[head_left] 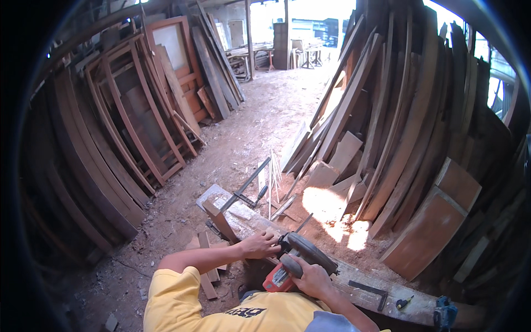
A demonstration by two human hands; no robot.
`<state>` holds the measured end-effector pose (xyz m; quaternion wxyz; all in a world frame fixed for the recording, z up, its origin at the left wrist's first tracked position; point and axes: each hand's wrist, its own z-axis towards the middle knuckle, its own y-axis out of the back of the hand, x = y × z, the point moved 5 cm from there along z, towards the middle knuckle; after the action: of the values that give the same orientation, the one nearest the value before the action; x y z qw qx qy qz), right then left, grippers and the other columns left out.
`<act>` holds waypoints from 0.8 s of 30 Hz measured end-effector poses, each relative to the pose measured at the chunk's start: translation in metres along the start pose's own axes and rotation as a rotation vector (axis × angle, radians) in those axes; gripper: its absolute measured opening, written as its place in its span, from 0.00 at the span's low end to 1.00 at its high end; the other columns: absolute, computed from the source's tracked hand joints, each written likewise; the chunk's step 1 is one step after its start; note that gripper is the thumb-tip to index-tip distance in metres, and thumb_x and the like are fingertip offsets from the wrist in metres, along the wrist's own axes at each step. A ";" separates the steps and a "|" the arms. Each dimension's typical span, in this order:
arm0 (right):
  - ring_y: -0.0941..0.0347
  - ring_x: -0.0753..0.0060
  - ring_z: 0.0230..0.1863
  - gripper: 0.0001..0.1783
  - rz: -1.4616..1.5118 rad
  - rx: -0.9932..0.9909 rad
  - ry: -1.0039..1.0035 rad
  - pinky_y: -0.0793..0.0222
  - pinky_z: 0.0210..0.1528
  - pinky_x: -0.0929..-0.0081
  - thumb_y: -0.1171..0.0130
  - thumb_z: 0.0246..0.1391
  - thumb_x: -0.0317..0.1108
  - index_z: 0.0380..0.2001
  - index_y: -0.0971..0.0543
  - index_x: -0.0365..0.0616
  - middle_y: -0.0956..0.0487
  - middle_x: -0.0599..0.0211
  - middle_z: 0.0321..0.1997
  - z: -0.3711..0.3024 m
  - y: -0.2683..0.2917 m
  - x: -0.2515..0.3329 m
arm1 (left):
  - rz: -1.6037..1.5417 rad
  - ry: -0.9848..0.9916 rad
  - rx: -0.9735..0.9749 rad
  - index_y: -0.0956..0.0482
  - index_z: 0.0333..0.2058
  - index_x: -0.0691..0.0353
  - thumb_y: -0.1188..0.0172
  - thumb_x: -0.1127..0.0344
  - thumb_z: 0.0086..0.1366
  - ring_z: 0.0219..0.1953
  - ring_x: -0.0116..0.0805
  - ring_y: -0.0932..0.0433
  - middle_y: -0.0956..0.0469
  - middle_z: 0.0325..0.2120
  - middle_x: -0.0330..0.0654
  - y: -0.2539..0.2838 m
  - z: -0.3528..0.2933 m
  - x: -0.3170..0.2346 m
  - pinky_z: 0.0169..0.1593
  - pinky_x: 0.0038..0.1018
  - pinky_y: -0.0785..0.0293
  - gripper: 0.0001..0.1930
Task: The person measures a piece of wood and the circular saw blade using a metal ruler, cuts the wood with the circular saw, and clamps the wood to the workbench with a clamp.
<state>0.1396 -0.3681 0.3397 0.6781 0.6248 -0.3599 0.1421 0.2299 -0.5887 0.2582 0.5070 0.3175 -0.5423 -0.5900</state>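
Note:
A circular saw with a dark blade guard and a red motor housing lies across the workbench in front of me. My right hand is wrapped round its rear handle. At the saw's front end, my left hand has its fingers bent against the black front part; the fingertips are partly hidden there. A thin dark rod sticks out beyond the saw. Farther along the bench, a bar clamp with a dark handle lies across a wooden piece. Sawdust covers the bench top.
On the bench to the right are a carpenter's square, a small yellow-and-black tape measure and a blue tool. Boards lean at right, wooden frames at left. Offcuts lie below the bench's left side.

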 end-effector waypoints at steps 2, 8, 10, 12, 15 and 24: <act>0.17 0.37 0.34 0.39 0.025 0.012 0.016 0.20 0.41 0.43 0.31 0.57 0.44 0.71 0.29 0.58 0.16 0.43 0.28 0.004 0.001 -0.007 | 0.071 -0.066 0.017 0.25 0.47 0.48 0.39 0.44 0.70 0.48 0.38 0.25 0.25 0.44 0.39 -0.007 -0.001 -0.001 0.49 0.38 0.29 0.18; 0.17 0.38 0.34 0.37 0.067 0.081 0.037 0.20 0.42 0.45 0.31 0.58 0.47 0.70 0.29 0.57 0.15 0.45 0.28 0.004 0.016 -0.004 | 0.061 -0.011 -0.005 0.24 0.43 0.52 0.40 0.42 0.70 0.43 0.37 0.22 0.24 0.38 0.38 -0.017 -0.003 -0.010 0.48 0.37 0.28 0.19; 0.17 0.39 0.34 0.37 0.076 0.110 0.025 0.20 0.41 0.45 0.32 0.59 0.48 0.70 0.29 0.57 0.15 0.46 0.28 -0.002 0.015 -0.009 | 0.019 0.023 0.035 0.24 0.42 0.51 0.40 0.43 0.70 0.42 0.37 0.22 0.24 0.36 0.37 -0.018 0.002 -0.016 0.47 0.37 0.28 0.18; 0.16 0.40 0.33 0.36 0.033 0.055 0.071 0.20 0.41 0.46 0.32 0.60 0.49 0.70 0.28 0.57 0.15 0.48 0.26 -0.001 0.013 -0.016 | 0.004 0.011 0.029 0.24 0.41 0.51 0.40 0.43 0.71 0.42 0.36 0.22 0.24 0.35 0.37 -0.016 0.004 -0.019 0.46 0.37 0.28 0.18; 0.16 0.40 0.35 0.35 0.104 0.100 0.014 0.21 0.42 0.46 0.32 0.60 0.49 0.69 0.28 0.58 0.15 0.46 0.29 -0.002 0.017 -0.020 | -0.042 0.037 0.055 0.23 0.41 0.51 0.40 0.43 0.71 0.41 0.37 0.22 0.23 0.36 0.37 -0.014 0.008 -0.023 0.46 0.37 0.28 0.17; 0.16 0.41 0.35 0.34 0.181 -0.021 0.132 0.20 0.43 0.51 0.32 0.60 0.47 0.69 0.27 0.60 0.15 0.47 0.30 -0.001 0.017 -0.039 | -0.238 -0.132 0.206 0.26 0.57 0.56 0.44 0.51 0.76 0.43 0.45 0.18 0.23 0.41 0.43 -0.023 0.011 -0.007 0.44 0.39 0.20 0.19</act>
<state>0.1016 -0.3545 0.3263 0.6913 0.5719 -0.3708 0.2399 0.2161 -0.5812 0.2369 0.3616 0.3905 -0.5904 -0.6068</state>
